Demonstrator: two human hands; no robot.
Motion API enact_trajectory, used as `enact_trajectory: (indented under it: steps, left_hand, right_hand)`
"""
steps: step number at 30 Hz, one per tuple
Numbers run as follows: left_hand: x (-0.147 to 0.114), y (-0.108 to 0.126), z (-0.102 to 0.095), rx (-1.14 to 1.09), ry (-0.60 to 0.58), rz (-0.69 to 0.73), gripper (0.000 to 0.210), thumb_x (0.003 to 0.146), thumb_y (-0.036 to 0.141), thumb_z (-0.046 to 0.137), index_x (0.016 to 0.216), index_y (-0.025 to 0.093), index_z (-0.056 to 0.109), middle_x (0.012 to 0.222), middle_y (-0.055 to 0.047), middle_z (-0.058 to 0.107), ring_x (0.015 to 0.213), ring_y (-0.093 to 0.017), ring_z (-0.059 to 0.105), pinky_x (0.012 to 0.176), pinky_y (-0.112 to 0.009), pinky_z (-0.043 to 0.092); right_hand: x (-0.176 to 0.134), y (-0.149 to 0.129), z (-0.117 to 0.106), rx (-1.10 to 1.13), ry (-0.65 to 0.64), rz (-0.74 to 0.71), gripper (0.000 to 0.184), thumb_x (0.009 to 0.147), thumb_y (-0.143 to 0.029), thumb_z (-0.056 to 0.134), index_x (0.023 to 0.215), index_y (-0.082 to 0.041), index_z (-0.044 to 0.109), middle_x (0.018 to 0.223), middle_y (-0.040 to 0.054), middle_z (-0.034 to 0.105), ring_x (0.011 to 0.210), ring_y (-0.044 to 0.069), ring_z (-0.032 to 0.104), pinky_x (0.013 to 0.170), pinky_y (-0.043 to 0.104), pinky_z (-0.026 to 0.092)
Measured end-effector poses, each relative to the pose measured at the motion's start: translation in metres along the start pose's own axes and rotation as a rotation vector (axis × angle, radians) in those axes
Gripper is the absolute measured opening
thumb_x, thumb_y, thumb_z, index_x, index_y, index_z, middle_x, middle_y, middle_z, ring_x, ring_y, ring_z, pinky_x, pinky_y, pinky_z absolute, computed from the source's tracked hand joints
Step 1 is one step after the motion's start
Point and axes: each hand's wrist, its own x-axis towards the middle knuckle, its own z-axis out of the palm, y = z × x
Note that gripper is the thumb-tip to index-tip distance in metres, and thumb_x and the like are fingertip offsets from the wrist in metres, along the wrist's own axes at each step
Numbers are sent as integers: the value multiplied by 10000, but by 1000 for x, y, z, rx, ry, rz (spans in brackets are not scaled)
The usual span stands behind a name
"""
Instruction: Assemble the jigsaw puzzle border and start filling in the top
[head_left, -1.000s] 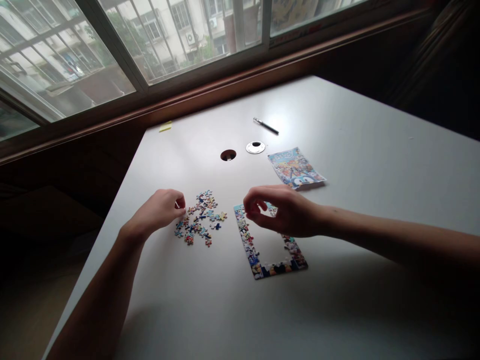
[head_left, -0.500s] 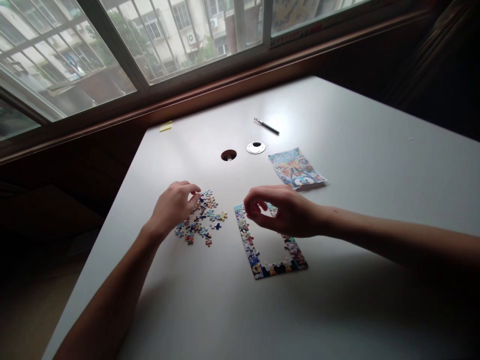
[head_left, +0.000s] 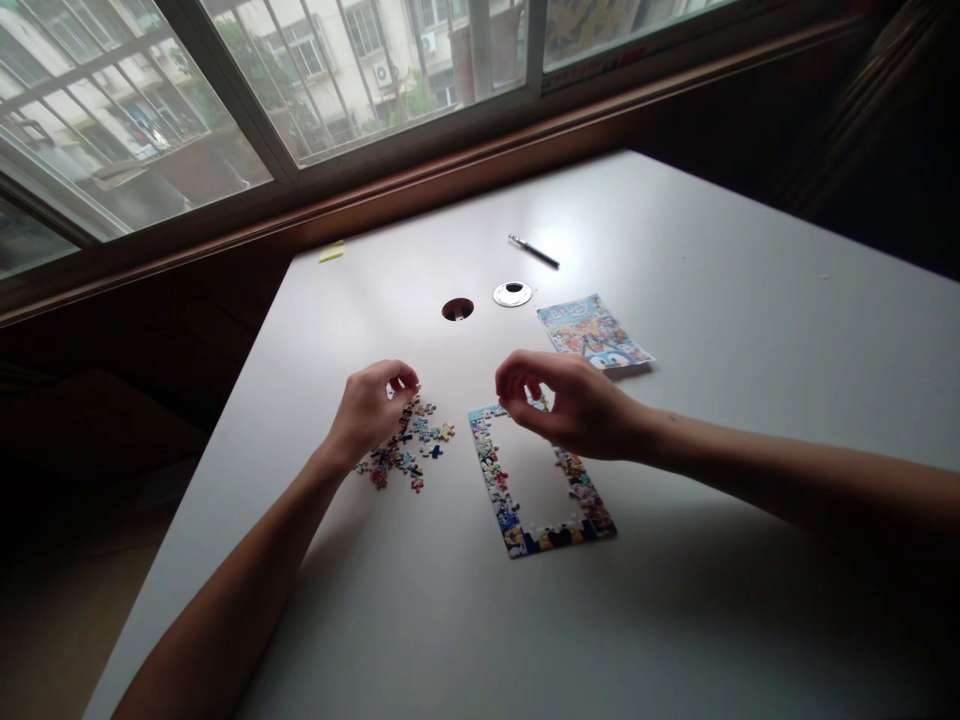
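My left hand [head_left: 375,405] is above the far part of a loose heap of jigsaw puzzle pieces [head_left: 409,460], thumb and fingers pinched. A small pale edge of a puzzle piece [head_left: 418,387] shows at its fingertips. My right hand [head_left: 566,400] hovers over the far end of a rectangular jigsaw border [head_left: 499,480], its fingers curled to meet the thumb. Whatever those fingertips may hold is hidden. The border is joined around its sides, with bare white table inside it. Part of its far edge lies behind my right hand.
A colourful picture sheet [head_left: 592,332] lies beyond my right hand. Farther back are a black pen [head_left: 534,251], a round metal cover [head_left: 512,294] and a cable hole [head_left: 457,310] in the white table [head_left: 720,400]. Yellow tape [head_left: 331,252] marks the far left edge, near the window.
My left hand has moved right over the heap, and its fingertips have closed together. My right hand has shifted slightly away from me, uncovering more of the border's right side.
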Motion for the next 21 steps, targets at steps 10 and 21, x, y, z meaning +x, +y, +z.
enact_trajectory:
  steps: [10, 21]
  left_hand:
    - [-27, 73, 10, -956, -290, -209, 198, 818, 268, 771, 883, 136, 638, 787, -43, 729, 717, -166, 728, 696, -291, 614]
    - [-29, 72, 16, -997, -296, -282, 226, 833, 317, 762, 890, 137, 637, 795, -74, 750, 732, -191, 740, 718, -349, 629]
  right_hand:
    - [-3, 1, 1, 45, -126, -90, 143, 850, -233, 709, 953, -167, 636, 795, -3, 670, 711, 96, 596, 656, 230, 476]
    - [-1, 3, -1, -1, -90, -85, 105, 842, -239, 713, 912, -166, 688, 768, 11, 703, 680, 107, 618, 637, 245, 488]
